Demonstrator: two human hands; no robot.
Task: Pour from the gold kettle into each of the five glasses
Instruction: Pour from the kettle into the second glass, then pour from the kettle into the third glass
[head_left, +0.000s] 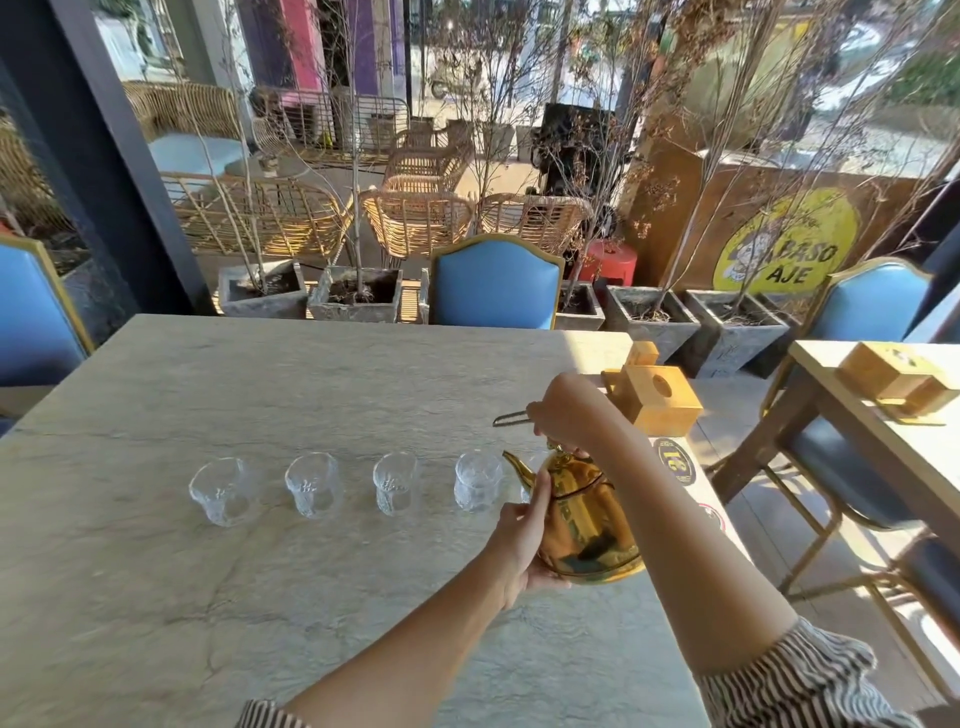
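Note:
A shiny gold kettle (589, 525) hangs above the right part of the stone table (260, 395), tilted with its spout to the left. My right hand (563, 410) grips its top handle from above. My left hand (522, 540) supports the kettle's lower left side. Clear textured glasses stand in a row: far left (222, 491), second (313, 484), middle (395, 483), fourth (478, 480). The fifth glass (531, 486) is mostly hidden behind the spout and my left thumb. Whether liquid is flowing cannot be made out.
A wooden tissue box (655, 397) stands behind my right hand at the table's right edge, with round stickers (674, 461) near it. Blue chairs (496, 283) stand around the table. A second table (878, 410) with wooden boxes is to the right.

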